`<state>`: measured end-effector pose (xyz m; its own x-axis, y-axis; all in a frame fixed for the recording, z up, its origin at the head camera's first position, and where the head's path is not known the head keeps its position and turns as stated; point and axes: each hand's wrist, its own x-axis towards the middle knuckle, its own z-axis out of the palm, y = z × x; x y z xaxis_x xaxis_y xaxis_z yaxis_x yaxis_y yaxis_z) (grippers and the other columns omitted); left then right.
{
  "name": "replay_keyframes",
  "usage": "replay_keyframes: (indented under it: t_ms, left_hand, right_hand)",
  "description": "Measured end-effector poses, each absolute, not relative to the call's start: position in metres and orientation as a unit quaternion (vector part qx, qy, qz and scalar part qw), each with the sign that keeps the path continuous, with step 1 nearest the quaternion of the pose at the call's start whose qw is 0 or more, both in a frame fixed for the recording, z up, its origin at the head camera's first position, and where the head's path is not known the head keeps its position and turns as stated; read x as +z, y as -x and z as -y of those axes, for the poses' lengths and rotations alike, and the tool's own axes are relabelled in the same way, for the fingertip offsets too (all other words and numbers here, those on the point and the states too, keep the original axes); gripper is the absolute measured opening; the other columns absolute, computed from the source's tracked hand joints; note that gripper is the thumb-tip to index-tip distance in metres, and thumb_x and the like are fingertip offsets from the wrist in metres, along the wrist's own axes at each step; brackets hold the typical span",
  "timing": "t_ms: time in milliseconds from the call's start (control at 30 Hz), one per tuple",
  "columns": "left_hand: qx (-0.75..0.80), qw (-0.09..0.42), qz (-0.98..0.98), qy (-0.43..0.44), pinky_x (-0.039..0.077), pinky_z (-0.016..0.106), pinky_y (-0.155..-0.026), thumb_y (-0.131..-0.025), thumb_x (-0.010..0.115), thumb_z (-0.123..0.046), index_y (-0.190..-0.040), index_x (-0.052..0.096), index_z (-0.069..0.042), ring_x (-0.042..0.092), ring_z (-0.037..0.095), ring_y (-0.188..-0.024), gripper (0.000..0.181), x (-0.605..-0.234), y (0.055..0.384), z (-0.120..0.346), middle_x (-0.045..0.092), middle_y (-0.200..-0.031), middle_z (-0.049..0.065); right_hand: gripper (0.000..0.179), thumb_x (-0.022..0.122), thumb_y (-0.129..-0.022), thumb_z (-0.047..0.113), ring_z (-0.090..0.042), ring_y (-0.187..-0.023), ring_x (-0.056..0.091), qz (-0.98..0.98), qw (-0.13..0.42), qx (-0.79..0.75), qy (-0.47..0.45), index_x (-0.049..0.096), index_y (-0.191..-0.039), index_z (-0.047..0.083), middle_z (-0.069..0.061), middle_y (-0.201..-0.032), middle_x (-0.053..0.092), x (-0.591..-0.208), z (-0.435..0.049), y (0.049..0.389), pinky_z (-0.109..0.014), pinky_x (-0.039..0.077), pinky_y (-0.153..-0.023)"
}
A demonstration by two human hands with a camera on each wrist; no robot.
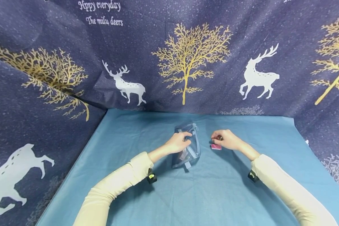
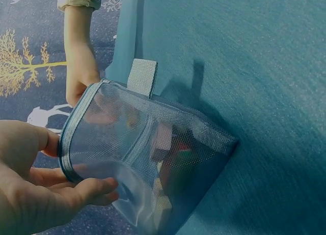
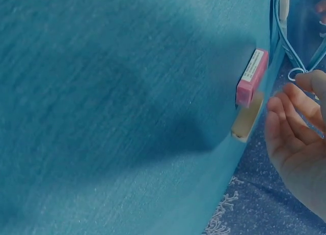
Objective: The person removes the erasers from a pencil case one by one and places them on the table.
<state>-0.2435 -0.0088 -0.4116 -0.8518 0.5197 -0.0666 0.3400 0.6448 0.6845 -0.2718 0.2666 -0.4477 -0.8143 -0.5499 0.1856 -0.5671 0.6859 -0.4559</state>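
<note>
A blue see-through mesh zip pouch (image 1: 177,160) stands on the cloth, and my left hand (image 1: 177,142) grips its opening edge. In the left wrist view the fingers of that hand lie at the pouch's zip rim (image 2: 71,128). Through the mesh a pinkish block (image 2: 162,141) and several other small pieces show. My right hand (image 1: 227,139) hovers with loosely bent fingers beside a pink eraser-like block (image 3: 252,80) with a white label. Next to that block lies a tan block (image 3: 248,118), close to the right fingertips. Nothing shows within the right hand's fingers.
A blue cloth (image 1: 203,194) covers the table. Behind it and at the sides hangs a dark blue curtain (image 1: 164,56) printed with deer and trees. A fabric tab (image 2: 142,77) sticks out from the pouch's end.
</note>
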Motion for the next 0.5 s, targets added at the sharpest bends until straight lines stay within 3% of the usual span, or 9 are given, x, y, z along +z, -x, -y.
replay_keyframes:
  t_ms: [500]
  left_hand:
    - [0.349, 0.136, -0.896, -0.238, 0.025, 0.02, -0.034, -0.089, 0.043, -0.018, -0.137, 0.042, -0.008, 0.022, 0.006, -0.032, 0.049, -0.412, 0.242, 0.011, 0.03, -0.042, -0.006]
  right_hand:
    - [0.012, 0.061, -0.083, 0.01, -0.006, -0.069, 0.06, 0.908, 0.02, 0.265, -0.324, 0.068, -0.092, 0.006, 0.003, -0.078, 0.066, -0.45, -0.255, 0.274, -0.021, 0.05, -0.064]
